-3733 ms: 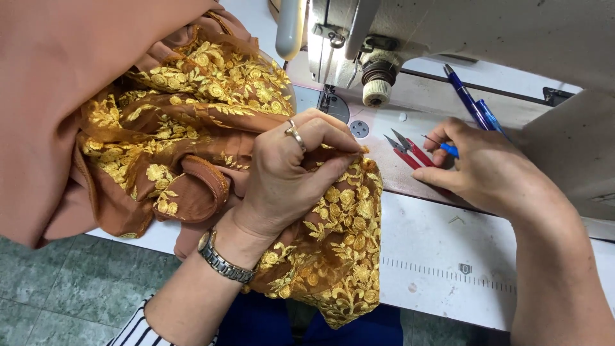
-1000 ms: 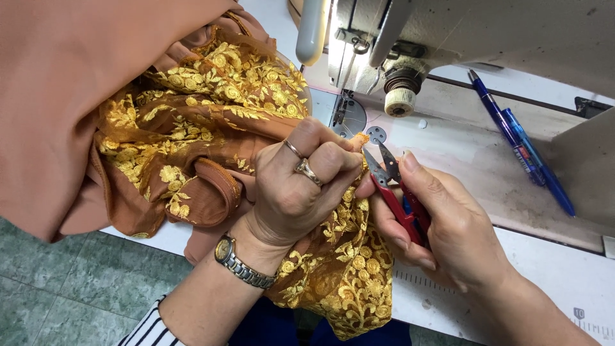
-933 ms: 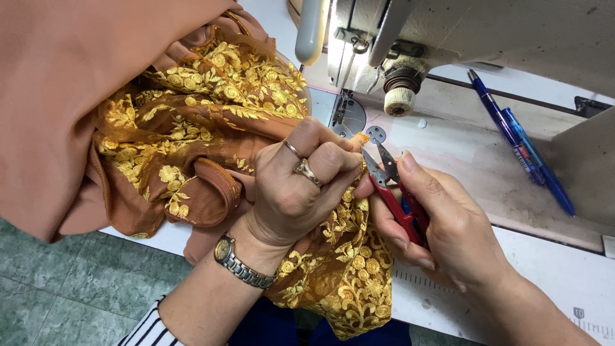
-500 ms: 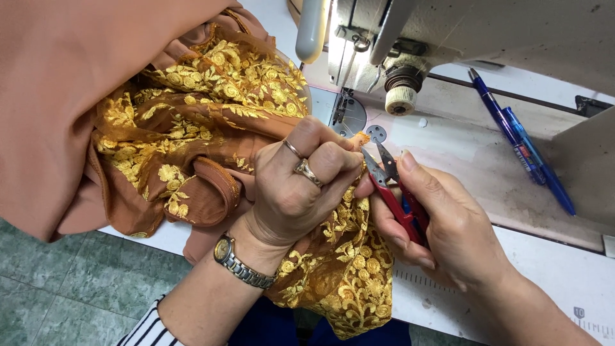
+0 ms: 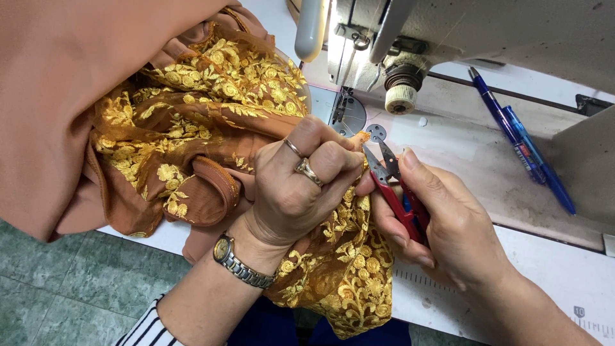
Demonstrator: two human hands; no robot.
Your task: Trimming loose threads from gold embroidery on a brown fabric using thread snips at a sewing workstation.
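Note:
My left hand (image 5: pixel 301 186) pinches a fold of brown fabric with gold embroidery (image 5: pixel 205 128), holding its edge up near the sewing machine's needle plate. It wears rings and a metal wristwatch (image 5: pixel 240 263). My right hand (image 5: pixel 448 224) grips small red-handled thread snips (image 5: pixel 391 186), their blades open and pointing at the fabric edge just beside my left fingers. The fabric drapes off the table edge toward my lap.
A sewing machine (image 5: pixel 410 45) stands at the back, on a white table (image 5: pixel 551 282) with a printed ruler along its front. Two blue pens (image 5: pixel 522 141) lie to the right. A plain brown cloth (image 5: pixel 70 83) fills the upper left. Tiled floor shows below left.
Earlier my right hand reached for the snips near the pens; it has since brought them to the fabric edge. Over the last second both hands have barely moved.

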